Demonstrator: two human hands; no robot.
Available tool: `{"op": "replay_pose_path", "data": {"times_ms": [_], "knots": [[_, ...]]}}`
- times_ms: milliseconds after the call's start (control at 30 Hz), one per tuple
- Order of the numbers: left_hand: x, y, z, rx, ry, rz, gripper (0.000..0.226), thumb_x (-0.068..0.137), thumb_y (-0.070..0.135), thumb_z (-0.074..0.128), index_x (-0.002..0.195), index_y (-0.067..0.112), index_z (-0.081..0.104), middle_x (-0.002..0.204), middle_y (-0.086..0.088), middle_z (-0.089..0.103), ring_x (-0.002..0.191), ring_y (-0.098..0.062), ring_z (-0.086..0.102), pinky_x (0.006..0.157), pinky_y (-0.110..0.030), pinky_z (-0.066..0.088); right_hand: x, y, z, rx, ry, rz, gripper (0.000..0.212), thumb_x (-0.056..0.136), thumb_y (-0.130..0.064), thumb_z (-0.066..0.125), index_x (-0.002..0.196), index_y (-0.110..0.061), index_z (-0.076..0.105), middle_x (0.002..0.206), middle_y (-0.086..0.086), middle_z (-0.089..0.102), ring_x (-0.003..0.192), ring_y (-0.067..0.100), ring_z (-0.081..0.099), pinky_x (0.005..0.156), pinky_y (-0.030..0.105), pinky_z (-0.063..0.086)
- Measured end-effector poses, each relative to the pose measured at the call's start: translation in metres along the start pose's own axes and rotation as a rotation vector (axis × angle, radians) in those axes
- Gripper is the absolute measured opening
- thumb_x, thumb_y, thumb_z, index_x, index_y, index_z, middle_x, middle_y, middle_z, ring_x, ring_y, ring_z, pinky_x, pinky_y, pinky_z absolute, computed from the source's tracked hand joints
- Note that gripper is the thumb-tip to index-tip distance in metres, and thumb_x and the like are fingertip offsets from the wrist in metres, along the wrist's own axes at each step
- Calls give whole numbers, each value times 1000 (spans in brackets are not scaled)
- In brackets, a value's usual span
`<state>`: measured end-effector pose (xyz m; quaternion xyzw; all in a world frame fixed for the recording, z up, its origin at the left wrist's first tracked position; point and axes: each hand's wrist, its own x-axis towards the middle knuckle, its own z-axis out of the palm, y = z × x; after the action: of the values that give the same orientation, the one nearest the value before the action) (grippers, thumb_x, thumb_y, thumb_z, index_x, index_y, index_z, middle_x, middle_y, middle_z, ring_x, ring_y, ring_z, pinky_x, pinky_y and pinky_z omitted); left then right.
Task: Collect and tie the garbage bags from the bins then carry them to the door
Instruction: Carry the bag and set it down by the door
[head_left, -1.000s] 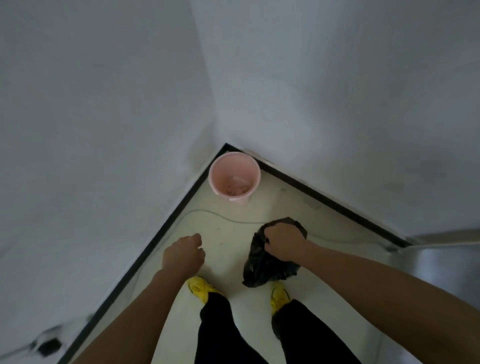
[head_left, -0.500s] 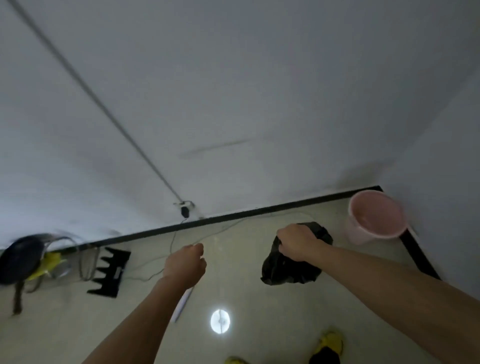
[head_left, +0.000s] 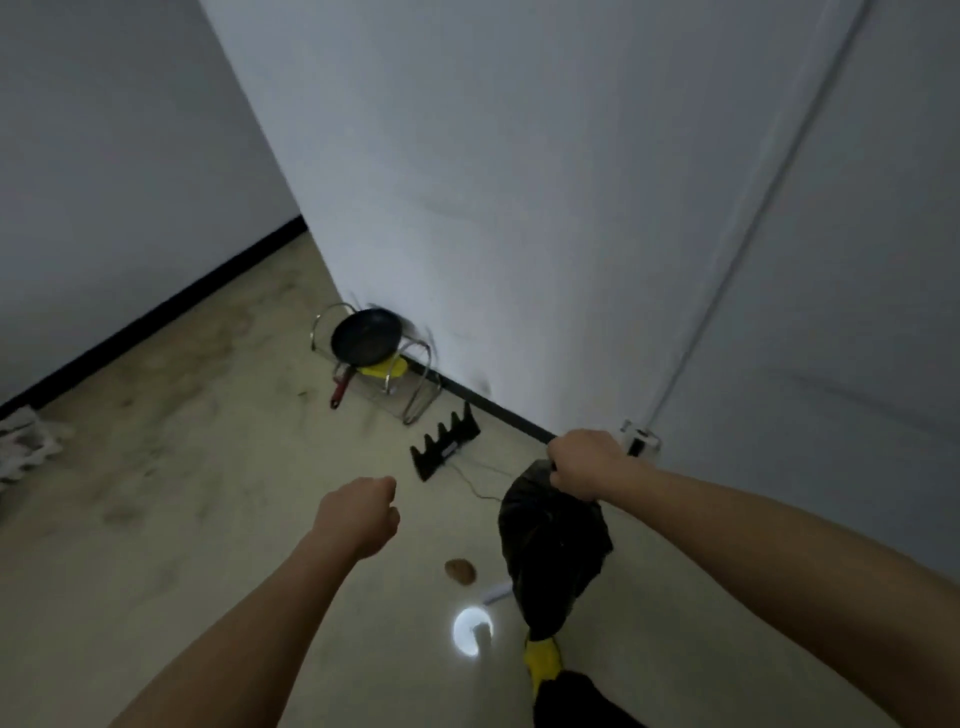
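Head view, looking down at pale, stained floor (head_left: 156, 519). Right hand (head_left: 589, 462) clenched around gathered neck of small black plastic garbage bag (head_left: 550, 551); bag hanging clear of floor, just in front of yellow shoe (head_left: 543, 657). Left hand (head_left: 358, 514) curled into loose fist, holding nothing, apart from bag. No door in frame.

Judged step: carrying bag toward door. Tied or not: cannot tell, neck hidden inside fist.

For doing it well: keep fist tight on neck so bag cannot slip or gape; hold bag out from legs to avoid knocking it with knees. Mind floor clutter ahead: small brown lump (head_left: 460, 570) near feet, black toothed rack (head_left: 447, 441) with thin cable trailing beside it, chrome wire stand (head_left: 415, 384) carrying black frying pan (head_left: 366, 343) against white wall (head_left: 519, 182). Step left of these. Left hand free for door handle.
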<state>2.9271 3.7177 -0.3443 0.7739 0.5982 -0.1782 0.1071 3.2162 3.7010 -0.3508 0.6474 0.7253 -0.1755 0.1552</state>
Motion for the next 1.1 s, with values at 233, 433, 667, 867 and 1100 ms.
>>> {"op": "replay_pose_path", "data": {"times_ms": [233, 433, 667, 867, 1100], "knots": [[23, -171, -20, -141, 2, -362, 27, 95, 30, 44, 116, 16, 55, 119, -8, 60, 104, -25, 59, 82, -34, 47, 170, -157, -76, -131, 52, -362, 27, 88, -26, 48, 105, -8, 60, 112, 16, 64, 101, 34, 62, 79, 35, 48], [21, -302, -25, -233, 8, -607, 26, 95, 32, 45, 113, 17, 55, 117, -6, 61, 103, -25, 59, 82, -32, 47, 278, -285, -145, -258, 70, -573, 25, 90, -32, 50, 103, -12, 58, 110, 15, 64, 100, 33, 62, 77, 35, 47], [75, -460, -12, -260, -32, -699, 25, 95, 31, 44, 114, 17, 55, 115, -6, 61, 100, -24, 60, 79, -33, 46, 416, -425, -183, -347, 111, -641, 31, 86, -31, 50, 107, -11, 62, 112, 13, 66, 104, 31, 62, 80, 34, 49], [152, -611, -54, -231, -40, -620, 26, 95, 29, 44, 115, 17, 54, 119, -8, 59, 104, -26, 59, 83, -34, 47, 518, -534, -240, -278, 112, -587, 30, 90, -32, 49, 107, -10, 60, 110, 12, 64, 101, 31, 61, 75, 32, 45], [274, -744, -128, -181, 2, -527, 27, 96, 29, 42, 116, 14, 53, 119, -10, 58, 105, -28, 58, 82, -34, 45, 638, -606, -326, -176, 181, -530, 27, 91, -34, 48, 99, -12, 61, 93, 8, 62, 88, 27, 62, 65, 30, 44]]}}
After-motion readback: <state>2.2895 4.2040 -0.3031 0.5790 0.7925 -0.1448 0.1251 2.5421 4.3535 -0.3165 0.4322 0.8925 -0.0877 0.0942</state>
